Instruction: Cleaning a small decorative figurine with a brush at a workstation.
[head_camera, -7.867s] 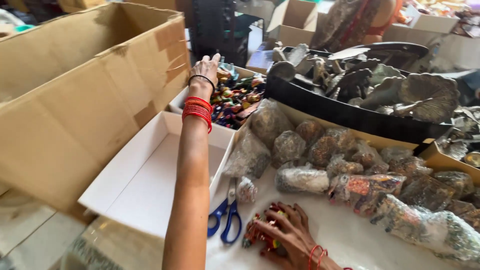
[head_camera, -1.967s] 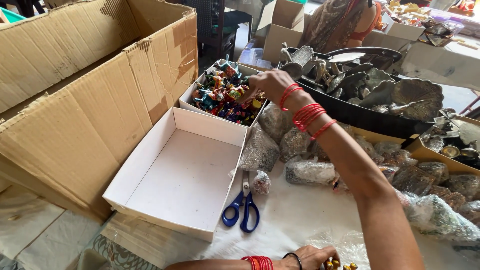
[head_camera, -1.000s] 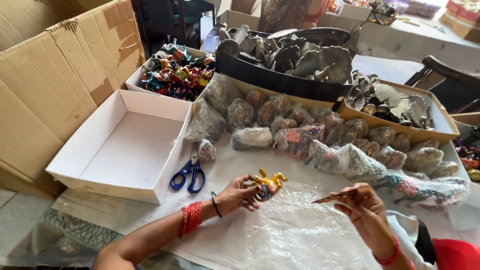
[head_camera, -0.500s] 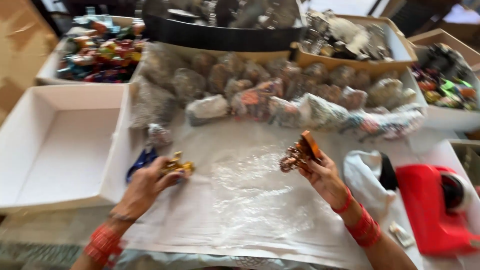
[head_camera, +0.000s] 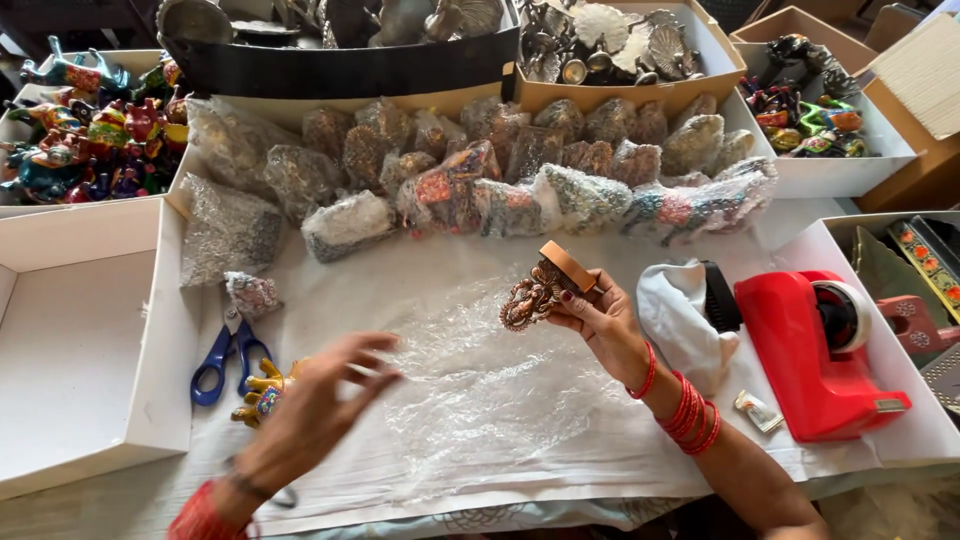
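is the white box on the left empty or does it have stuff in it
Empty. The white box shows only its bare white floor and walls. The blue-handled scissors lie outside it, on the sheet beside it.

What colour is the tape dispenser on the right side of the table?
Red, with a white tape roll; the tape dispenser shows clearly in the head view.

The small figurine in the right hand looks like dull, bronze-brown metal with rough relief, set on a flat matt base like wood. The sheet of bubble wrap under the left hand is clear, crinkled plastic with a soft sheen. The tape dispenser is glossy red plastic. The scissors have smooth blue plastic handles. The empty box is matt white card. The painted figurine is shiny yellow.
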